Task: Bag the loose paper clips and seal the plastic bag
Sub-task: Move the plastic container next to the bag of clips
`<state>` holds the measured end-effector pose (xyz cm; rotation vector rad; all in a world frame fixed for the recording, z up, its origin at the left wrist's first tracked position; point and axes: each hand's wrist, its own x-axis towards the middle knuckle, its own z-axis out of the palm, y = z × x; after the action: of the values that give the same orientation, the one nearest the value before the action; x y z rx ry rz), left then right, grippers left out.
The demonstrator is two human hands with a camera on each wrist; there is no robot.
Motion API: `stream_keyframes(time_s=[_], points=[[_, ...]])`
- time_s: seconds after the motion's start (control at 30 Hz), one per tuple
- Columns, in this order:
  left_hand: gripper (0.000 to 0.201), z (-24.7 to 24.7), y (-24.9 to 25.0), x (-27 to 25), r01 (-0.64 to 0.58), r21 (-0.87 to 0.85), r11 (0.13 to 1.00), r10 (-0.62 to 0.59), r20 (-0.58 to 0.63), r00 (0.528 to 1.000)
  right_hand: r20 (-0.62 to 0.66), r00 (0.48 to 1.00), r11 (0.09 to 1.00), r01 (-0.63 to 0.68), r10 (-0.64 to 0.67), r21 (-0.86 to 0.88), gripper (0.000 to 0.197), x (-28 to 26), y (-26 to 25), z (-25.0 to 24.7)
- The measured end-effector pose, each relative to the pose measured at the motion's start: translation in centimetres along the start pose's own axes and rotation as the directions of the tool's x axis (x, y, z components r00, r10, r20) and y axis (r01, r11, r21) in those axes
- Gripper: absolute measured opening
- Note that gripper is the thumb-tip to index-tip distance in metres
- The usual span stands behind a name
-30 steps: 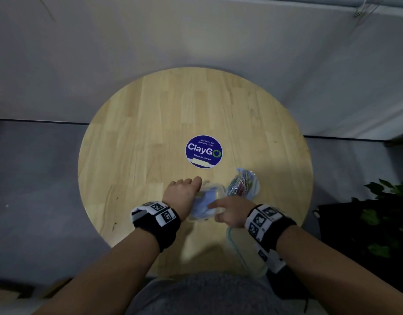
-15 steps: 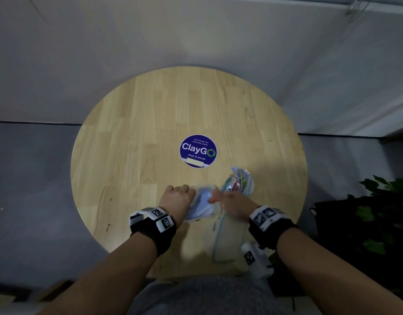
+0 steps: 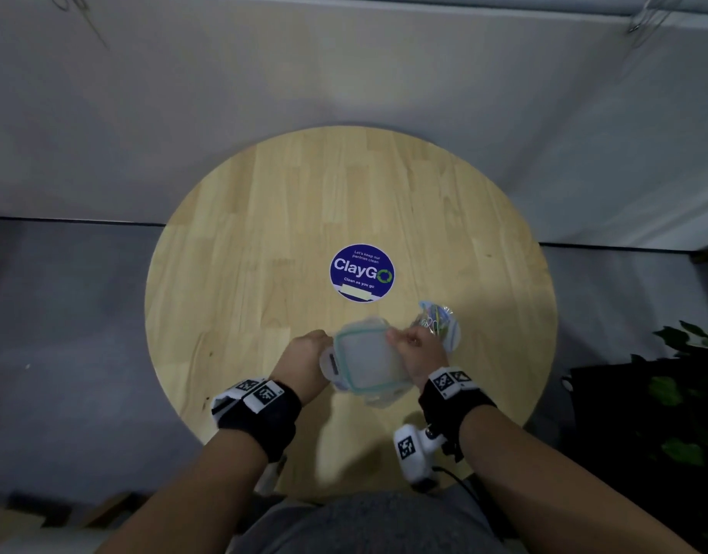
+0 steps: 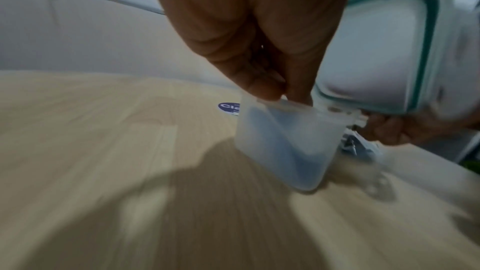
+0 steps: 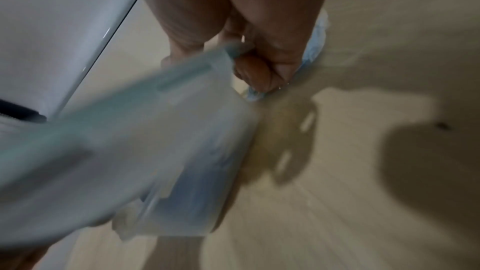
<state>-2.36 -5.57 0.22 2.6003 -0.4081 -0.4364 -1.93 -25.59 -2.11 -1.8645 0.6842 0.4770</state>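
Dim head view with curved edges; both wrist views motion-blurred, shadows across wood.

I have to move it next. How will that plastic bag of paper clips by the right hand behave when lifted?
The plastic bag looks thin and crumpled, so probably floppy and sagging. The clips bunched inside may shift and pull it down. Its glossy film could be slippery.

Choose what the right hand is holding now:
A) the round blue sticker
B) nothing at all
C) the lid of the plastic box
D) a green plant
C: the right hand grips the edge of the lid with the green rim, lifted over the box, which the left hand holds.
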Motion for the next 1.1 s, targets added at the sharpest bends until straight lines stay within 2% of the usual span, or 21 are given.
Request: stream_keyframes(time_s=[0.13,0.23,0.37,0.53,0.6,0.63,0.73,0.9,0.97,1.03,1.1], points=[[0.018,0.9,-1.3,-1.2,0.000,-0.286,0.958,-0.067,-0.225,0.972,-0.004,0.996,0.992,0.086,-0.087,-0.090,0.026,-0.1,-0.2,0.1],[0.018,1.5,-1.5,-1.6,0.055,-0.389,0.920,-0.185,-0.304,0.934,-0.002,0.989,0.976,0.149,-0.151,-0.162,0.027,-0.1,-0.2,-0.1],[0.019,1.6,-2.2,-1.5,0.137,-0.420,0.897,-0.260,-0.252,0.932,0.025,0.970,0.939,0.239,-0.241,-0.247,0.026,-0.1,-1.1,-0.1],[0.026,1.0,-2.7,-1.2,0.163,-0.411,0.897,-0.236,-0.135,0.962,0.090,0.960,0.947,0.278,-0.266,-0.161,0.021,0.0,-2.4,0.8],[0.027,1.1,-2.9,-1.2,0.217,-0.449,0.867,-0.290,-0.100,0.952,0.128,0.960,0.954,0.267,-0.251,-0.134,0.020,0.1,-2.3,1.3],[0.027,1.2,-3.0,-1.3,0.253,-0.523,0.814,-0.345,-0.084,0.935,0.142,0.961,0.959,0.254,-0.236,-0.124,0.020,0.1,-2.2,1.5],[0.031,1.4,-2.8,-1.6,0.299,-0.781,0.548,-0.505,-0.024,0.863,0.146,0.973,0.974,0.197,-0.181,-0.110,0.019,0.2,-2.1,1.6],[0.019,1.2,-1.9,-2.0,0.322,-0.846,0.425,-0.547,0.043,0.836,0.125,0.962,0.954,0.262,-0.245,-0.146,0.019,0.4,-2.2,2.2],[0.008,1.1,-1.4,-2.1,0.305,-0.844,0.441,-0.528,0.031,0.849,0.089,0.961,0.941,0.273,-0.260,-0.198,0.021,0.5,-2.0,2.5],[0.019,1.5,-1.3,-2.3,0.331,-0.797,0.505,-0.511,0.033,0.859,0.060,0.965,0.939,0.261,-0.254,-0.223,0.022,0.4,-1.8,2.7],[0.026,2.2,-1.5,-2.4,0.393,-0.754,0.526,-0.559,0.041,0.828,0.040,0.969,0.941,0.245,-0.243,-0.232,0.022,0.2,-1.7,2.6]])
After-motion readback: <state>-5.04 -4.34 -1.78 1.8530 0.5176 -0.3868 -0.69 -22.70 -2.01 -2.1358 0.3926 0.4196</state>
